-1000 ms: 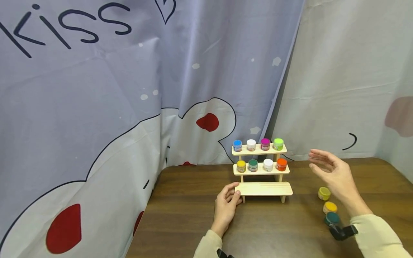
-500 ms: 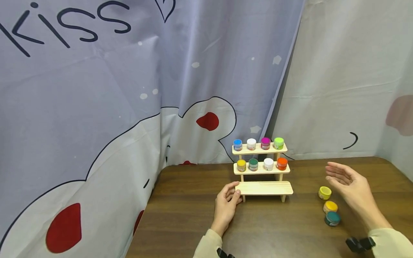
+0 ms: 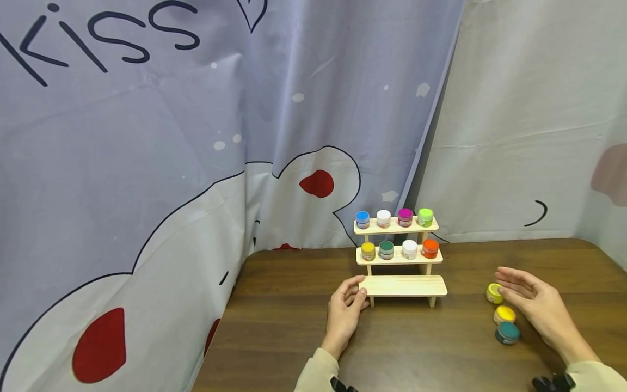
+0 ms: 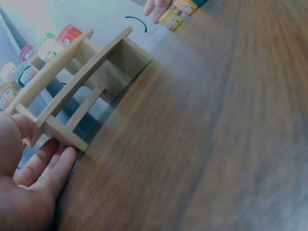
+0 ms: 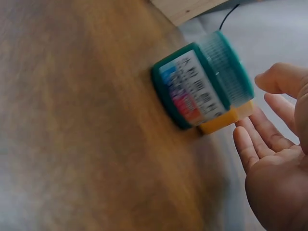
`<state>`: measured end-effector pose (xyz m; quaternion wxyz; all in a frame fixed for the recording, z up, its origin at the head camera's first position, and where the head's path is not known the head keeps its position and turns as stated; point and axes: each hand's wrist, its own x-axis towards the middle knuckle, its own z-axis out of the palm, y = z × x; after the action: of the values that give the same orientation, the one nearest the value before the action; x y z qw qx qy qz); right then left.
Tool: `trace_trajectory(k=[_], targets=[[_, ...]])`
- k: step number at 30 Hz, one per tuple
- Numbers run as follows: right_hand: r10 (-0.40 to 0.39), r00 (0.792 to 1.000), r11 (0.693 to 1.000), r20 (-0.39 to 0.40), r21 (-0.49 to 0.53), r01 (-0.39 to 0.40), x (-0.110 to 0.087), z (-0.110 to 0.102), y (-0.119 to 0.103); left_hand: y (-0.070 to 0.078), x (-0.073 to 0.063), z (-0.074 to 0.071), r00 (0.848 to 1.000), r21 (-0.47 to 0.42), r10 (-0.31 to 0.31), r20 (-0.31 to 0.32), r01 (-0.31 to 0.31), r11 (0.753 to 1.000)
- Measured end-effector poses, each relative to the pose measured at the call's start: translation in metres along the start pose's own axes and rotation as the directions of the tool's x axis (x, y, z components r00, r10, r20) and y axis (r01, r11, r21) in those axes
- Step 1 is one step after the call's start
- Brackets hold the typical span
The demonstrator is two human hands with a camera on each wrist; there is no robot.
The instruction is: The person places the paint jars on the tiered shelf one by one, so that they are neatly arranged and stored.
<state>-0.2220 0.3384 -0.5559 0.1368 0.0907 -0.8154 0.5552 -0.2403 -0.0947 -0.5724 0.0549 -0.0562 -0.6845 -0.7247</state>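
Note:
A three-tier wooden display stand (image 3: 403,286) stands near the back of the table. My left hand (image 3: 344,310) grips the left end of its lowest shelf, thumb above and fingers underneath, as the left wrist view (image 4: 33,178) also shows. Small paint jars fill the two upper shelves, such as an orange jar (image 3: 430,249) and a blue jar (image 3: 362,220). To the right, my right hand (image 3: 541,307) hovers with relaxed fingers beside a light yellow jar (image 3: 493,293), its fingertips overlapping that jar's edge. A deeper yellow jar (image 3: 504,314) and a dark green jar (image 5: 202,82) sit nearer me.
The brown wooden table (image 3: 416,348) runs back to a printed curtain (image 3: 196,136) and, at right, a pale curtain (image 3: 514,136). Black wrist straps show at both sleeves.
My right hand has moved right and away from the stand, then down toward the light yellow jar. The left hand keeps its hold on the lowest shelf.

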Motion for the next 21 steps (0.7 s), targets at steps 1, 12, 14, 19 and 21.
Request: trace_trajectory(k=[1,12,14,19,21], targets=[[0.011,1.000,1.000,0.005,-0.001,-0.011,-0.001,0.000,0.001,0.000,0.000,0.000,1.000,-0.002,0.002,0.001,-0.002,1.000],[0.079,0.994,0.995,0.077,-0.061,-0.075,-0.012,0.001,0.013,-0.003,-0.008,-0.002,1.000,0.041,-0.020,0.007,0.020,0.999],[0.086,0.992,0.995,0.089,-0.063,-0.081,-0.010,0.000,0.014,-0.003,-0.006,-0.001,1.000,0.028,-0.015,0.010,0.015,1.000],[0.099,0.989,0.994,0.110,-0.047,-0.094,-0.006,-0.001,0.015,-0.002,-0.001,-0.001,1.000,0.007,-0.005,0.017,0.004,1.000],[0.106,0.986,0.994,0.125,-0.039,-0.102,-0.005,0.000,0.015,-0.002,0.000,-0.002,1.000,0.019,-0.005,0.012,0.005,1.000]])
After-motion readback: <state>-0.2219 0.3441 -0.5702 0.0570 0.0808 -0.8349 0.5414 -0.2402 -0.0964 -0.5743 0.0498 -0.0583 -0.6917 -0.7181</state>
